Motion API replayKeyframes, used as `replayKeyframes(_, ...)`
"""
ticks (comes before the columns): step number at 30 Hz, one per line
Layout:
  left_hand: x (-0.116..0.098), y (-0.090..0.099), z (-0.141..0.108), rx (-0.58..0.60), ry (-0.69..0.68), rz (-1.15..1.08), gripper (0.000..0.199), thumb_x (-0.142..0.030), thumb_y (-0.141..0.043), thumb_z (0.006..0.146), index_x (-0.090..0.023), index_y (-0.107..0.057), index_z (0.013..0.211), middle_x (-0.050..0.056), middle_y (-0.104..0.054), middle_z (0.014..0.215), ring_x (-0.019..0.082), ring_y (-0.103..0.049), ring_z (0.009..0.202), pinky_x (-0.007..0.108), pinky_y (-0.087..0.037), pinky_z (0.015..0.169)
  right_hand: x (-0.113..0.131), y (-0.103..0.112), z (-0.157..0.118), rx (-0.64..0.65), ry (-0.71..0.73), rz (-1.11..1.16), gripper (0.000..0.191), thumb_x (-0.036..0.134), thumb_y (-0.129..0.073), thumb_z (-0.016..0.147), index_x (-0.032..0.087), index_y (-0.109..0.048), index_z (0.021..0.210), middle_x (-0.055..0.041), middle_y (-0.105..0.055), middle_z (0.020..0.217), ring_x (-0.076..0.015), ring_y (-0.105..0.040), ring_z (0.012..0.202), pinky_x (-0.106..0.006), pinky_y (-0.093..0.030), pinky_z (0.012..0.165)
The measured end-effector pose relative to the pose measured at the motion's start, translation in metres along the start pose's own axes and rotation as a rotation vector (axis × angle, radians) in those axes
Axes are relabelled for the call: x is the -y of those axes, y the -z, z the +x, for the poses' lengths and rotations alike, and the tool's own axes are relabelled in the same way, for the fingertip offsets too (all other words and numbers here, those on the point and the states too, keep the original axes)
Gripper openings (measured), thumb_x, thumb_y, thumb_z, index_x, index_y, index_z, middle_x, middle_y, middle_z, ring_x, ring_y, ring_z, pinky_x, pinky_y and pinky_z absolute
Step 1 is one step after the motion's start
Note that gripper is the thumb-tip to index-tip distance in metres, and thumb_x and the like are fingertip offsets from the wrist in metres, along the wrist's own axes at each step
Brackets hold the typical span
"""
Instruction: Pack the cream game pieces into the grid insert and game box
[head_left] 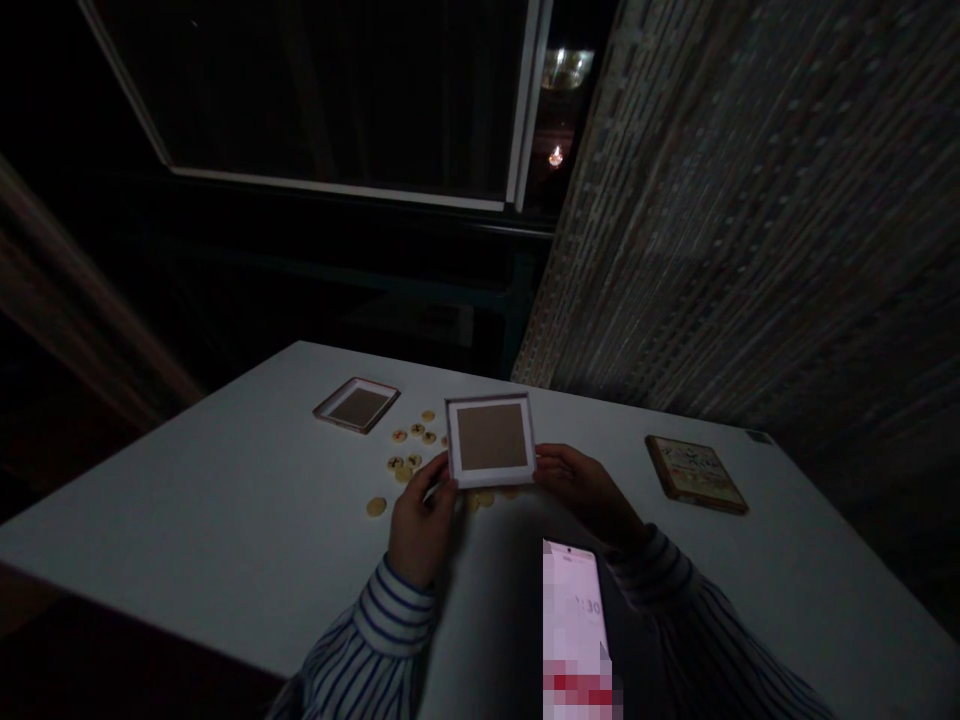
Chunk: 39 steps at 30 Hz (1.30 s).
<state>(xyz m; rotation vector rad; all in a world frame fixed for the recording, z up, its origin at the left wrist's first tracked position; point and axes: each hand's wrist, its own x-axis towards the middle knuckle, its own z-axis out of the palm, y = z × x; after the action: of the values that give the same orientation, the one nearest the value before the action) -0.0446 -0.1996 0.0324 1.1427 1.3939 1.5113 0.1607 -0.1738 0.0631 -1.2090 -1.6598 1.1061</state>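
A shallow square box part [493,437] with white inner edges and a brown inside is held up above the table, its inside facing me. My left hand [424,520] grips its lower left corner, thumb at the front edge. My right hand [589,490] holds its right side near the lower corner. Several round, pale yellow pieces [376,506] lie on the table to the left of the box part, some with dark or red marks. More pieces [486,498] show just under its lower edge; the box part hides others behind it.
A similar open box part [356,405] lies at the back left of the white table [225,500]. A flat box with a printed top [696,474] lies at the right. A lit phone [577,620] is near me, between my forearms. Curtains hang behind.
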Motion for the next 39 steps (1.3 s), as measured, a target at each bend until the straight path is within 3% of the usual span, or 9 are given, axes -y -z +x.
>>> replayKeyframes(13,0.002,-0.021,-0.009,0.078,-0.033,0.02,0.037,-0.025,-0.057,0.072,-0.013,-0.057,0.106,0.011,-0.064,0.106,0.021,-0.06,0.097,0.034,-0.049,0.086,-0.02,0.016,-0.02,-0.038,0.017,0.087,0.03,0.032,-0.058,0.076,0.021,-0.052,0.103,-0.0046,-0.065,0.095,-0.0161,-0.062,0.089,-0.029,-0.051,0.079)
replayKeyframes(25,0.014,-0.036,-0.015,0.196,-0.01,0.036,0.039,-0.026,-0.053,0.076,-0.013,-0.053,0.113,0.012,-0.061,0.111,0.02,-0.059,0.1,0.036,-0.048,0.088,-0.038,0.029,-0.033,-0.139,0.088,-0.005,0.028,0.032,-0.057,0.077,0.023,-0.056,0.104,-0.0054,-0.064,0.102,-0.018,-0.061,0.092,-0.032,-0.052,0.082)
replayKeyframes(29,0.019,-0.041,-0.018,0.211,-0.085,0.087,0.036,-0.023,-0.05,0.078,-0.014,-0.054,0.113,0.011,-0.06,0.114,0.019,-0.058,0.102,0.036,-0.046,0.09,-0.045,0.033,-0.038,-0.207,0.072,-0.055,0.029,0.033,-0.059,0.075,0.023,-0.059,0.102,-0.0058,-0.063,0.106,-0.0191,-0.061,0.092,-0.032,-0.053,0.081)
replayKeyframes(35,0.026,-0.047,-0.021,0.236,-0.283,0.241,0.035,-0.02,-0.048,0.08,-0.016,-0.054,0.113,0.009,-0.059,0.114,0.019,-0.053,0.107,0.037,-0.041,0.095,-0.056,0.036,-0.047,-0.23,0.033,0.048,0.03,0.035,-0.059,0.075,0.024,-0.058,0.103,-0.0056,-0.063,0.107,-0.0201,-0.061,0.093,-0.033,-0.053,0.082)
replayKeyframes(39,0.026,-0.05,-0.023,0.274,-0.319,0.288,0.035,-0.021,-0.046,0.081,-0.017,-0.053,0.115,0.01,-0.058,0.115,0.019,-0.053,0.106,0.036,-0.042,0.094,-0.056,0.037,-0.051,-0.261,0.007,0.092,0.03,0.034,-0.058,0.075,0.022,-0.057,0.103,-0.0056,-0.064,0.105,-0.0193,-0.061,0.093,-0.033,-0.053,0.082)
